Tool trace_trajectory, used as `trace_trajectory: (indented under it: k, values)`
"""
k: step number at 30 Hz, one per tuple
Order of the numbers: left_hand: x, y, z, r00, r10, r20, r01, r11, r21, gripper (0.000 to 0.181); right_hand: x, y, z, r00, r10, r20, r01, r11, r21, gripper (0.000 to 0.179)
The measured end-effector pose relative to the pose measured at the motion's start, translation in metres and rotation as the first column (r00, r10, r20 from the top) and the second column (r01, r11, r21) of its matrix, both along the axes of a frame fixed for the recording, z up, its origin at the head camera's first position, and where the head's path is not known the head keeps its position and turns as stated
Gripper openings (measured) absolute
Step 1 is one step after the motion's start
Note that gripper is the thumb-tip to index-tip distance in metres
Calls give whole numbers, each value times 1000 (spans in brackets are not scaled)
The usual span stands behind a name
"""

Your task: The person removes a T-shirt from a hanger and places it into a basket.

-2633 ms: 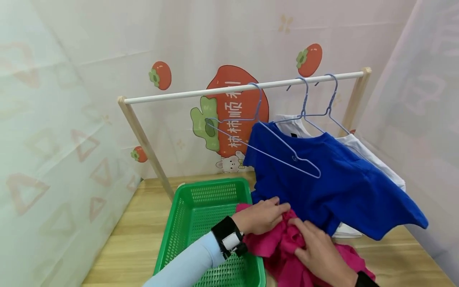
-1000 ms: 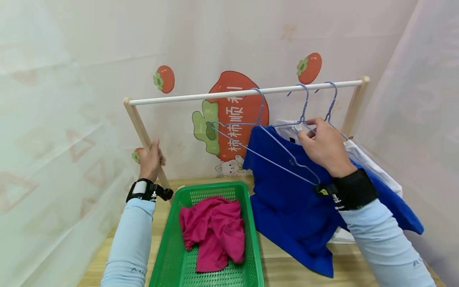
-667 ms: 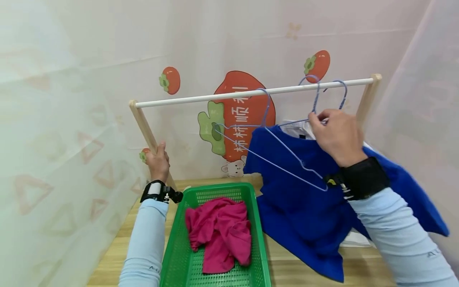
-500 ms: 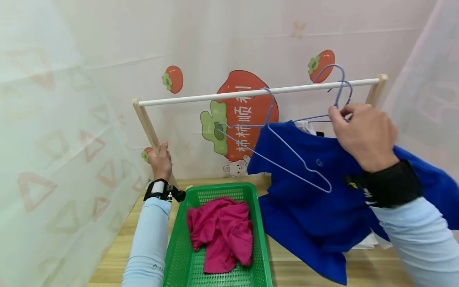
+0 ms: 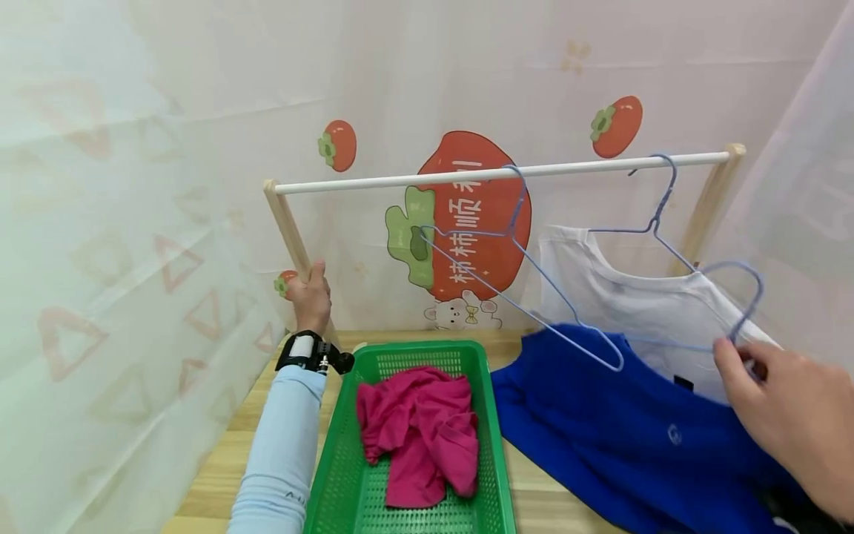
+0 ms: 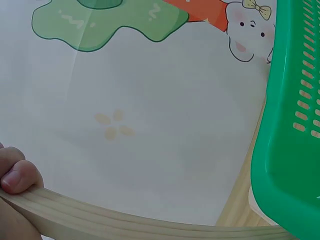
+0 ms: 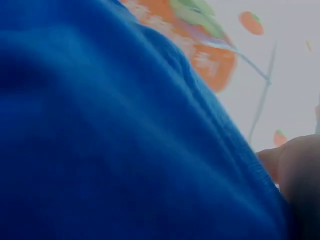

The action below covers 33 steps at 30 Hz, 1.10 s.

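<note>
My left hand [image 5: 310, 300] grips the left wooden post [image 5: 288, 230] of the clothes rack; in the left wrist view its fingers [image 6: 21, 176] curl over the wood. At the lower right of the head view, my right hand [image 5: 794, 415] pinches a blue wire hanger [image 5: 750, 297] just below its hook, off the rail. A blue T-shirt [image 5: 620, 415] hangs on that hanger, low over the table, and fills much of the right wrist view. Behind it a white T-shirt [image 5: 627, 297] hangs from the rail on another hanger [image 5: 659, 204].
A bare blue hanger [image 5: 517, 230] hangs mid-rail [image 5: 400, 180], its lower bar overlapping the blue shirt in view. A green basket [image 5: 498, 445] with a crumpled magenta garment [image 5: 423, 430] stands on the wooden table [image 5: 220, 460]. Printed curtains surround the rack.
The magenta garment went into the basket. My left hand took hold of the post. My right hand lifted the blue shirt's hanger off the rail and brought it down to the right.
</note>
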<state>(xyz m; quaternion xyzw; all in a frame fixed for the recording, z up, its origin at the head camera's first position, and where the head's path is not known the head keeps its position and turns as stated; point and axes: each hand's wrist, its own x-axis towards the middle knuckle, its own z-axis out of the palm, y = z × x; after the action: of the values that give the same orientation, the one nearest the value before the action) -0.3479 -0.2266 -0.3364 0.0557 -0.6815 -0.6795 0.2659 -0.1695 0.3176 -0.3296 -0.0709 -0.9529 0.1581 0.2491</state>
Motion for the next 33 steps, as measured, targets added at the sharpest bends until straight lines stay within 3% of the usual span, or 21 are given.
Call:
trace_trajectory:
  k: [4,8,10,12,13,15,17,18,19,20,21,23,24,25,26,27,29,30,31,32,33]
  values:
    - [-10,-3,-7,1000,4,28,-3,1000,-11,42,21,8,-49,998,35,-54,-37,999,-40,42]
    - [-27,-9,-20,999,10,43,-8,999,-49,46,36,2,-91,987,106,-118,-105,994,19,46]
    - [-28,-12,-20,996,23,87,-11,991,-137,49,41,-9,-100,982,138,-132,-129,989,72,51]
    - [-23,-16,-15,983,57,172,-9,964,-266,49,42,-24,-101,961,175,-214,-156,982,102,55]
    - [-18,-19,-11,969,86,233,3,934,-358,52,42,-32,-99,945,195,-263,-172,979,110,56]
    - [-1,-23,-2,913,165,372,76,830,-553,57,41,-48,-85,906,234,-354,-197,971,138,59]
    - [18,-23,7,861,215,462,201,690,-695,60,38,-63,-68,854,270,-445,-207,961,185,60]
    - [27,-19,11,843,236,484,257,614,-747,62,38,-69,-58,838,282,-468,-207,957,205,60]
    - [37,-12,15,836,251,487,295,543,-786,62,37,-74,-49,820,293,-492,-202,952,231,60]
    - [46,-3,19,842,247,479,320,485,-814,60,37,-78,-40,810,294,-508,-195,951,240,60]
    - [55,9,22,864,214,456,328,449,-831,57,38,-82,-32,808,294,-510,-193,951,243,59]
    - [71,36,26,931,68,359,309,379,-872,48,36,-90,-20,792,303,-530,-201,949,243,59]
    - [78,51,28,952,-50,303,299,365,-882,41,33,-94,-15,776,316,-546,-216,946,241,58]
    - [85,66,30,948,-190,255,308,344,-887,34,31,-100,-11,764,329,-554,-232,943,239,57]
    - [92,79,31,914,-338,224,332,307,-892,29,27,-106,-7,752,348,-560,-256,937,238,55]
    - [98,92,32,861,-465,208,356,256,-899,32,24,-112,-4,744,369,-557,-284,929,236,54]
    - [109,114,31,754,-622,212,369,134,-920,46,16,-125,0,720,399,-568,-338,916,216,49]
    - [112,123,29,726,-655,211,348,86,-933,47,12,-131,1,720,407,-563,-360,912,198,45]
    - [116,131,26,722,-662,203,308,43,-950,47,9,-135,2,720,410,-561,-380,908,176,41]
    - [118,136,23,731,-659,179,249,14,-968,43,6,-139,2,718,410,-563,-397,905,152,37]
    - [119,141,19,742,-655,146,193,0,-981,39,3,-142,2,719,408,-563,-412,902,128,34]
